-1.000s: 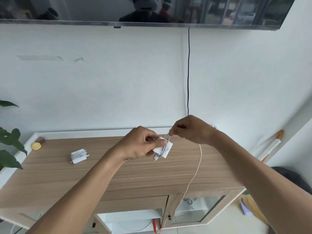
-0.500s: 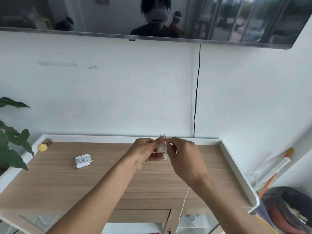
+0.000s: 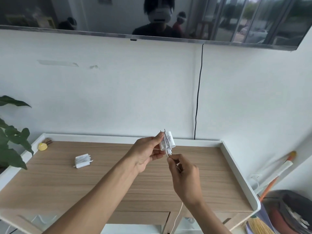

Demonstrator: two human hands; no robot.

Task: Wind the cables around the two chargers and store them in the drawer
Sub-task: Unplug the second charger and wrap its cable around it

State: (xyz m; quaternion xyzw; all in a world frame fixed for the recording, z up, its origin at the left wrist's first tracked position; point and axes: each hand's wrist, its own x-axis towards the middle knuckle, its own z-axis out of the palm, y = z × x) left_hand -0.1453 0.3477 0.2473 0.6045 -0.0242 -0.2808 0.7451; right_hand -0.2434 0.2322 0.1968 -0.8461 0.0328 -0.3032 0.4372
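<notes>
My left hand [image 3: 146, 153] grips a white charger [image 3: 170, 142] above the back of the wooden cabinet top [image 3: 101, 179], prongs pointing up, with a turn of white cable over its side. Just below it my right hand [image 3: 183, 172] pinches the white cable [image 3: 178, 215], which runs under my wrist and hangs down past the cabinet's front edge. A second white charger [image 3: 83, 160] with its cable wound round it lies on the cabinet top to the left. A drawer front [image 3: 140, 217] shows below the front edge.
A small yellow object [image 3: 42, 146] sits at the back left corner, beside plant leaves [image 3: 11, 142]. A black wire [image 3: 198, 92] hangs down the wall from the screen [image 3: 152, 16]. A broom handle [image 3: 276, 176] and a dark bin [image 3: 290, 213] stand to the right.
My right hand has dropped from beside the charger to just below it, drawing the cable down over the charger's side. The view has tilted up a little.
</notes>
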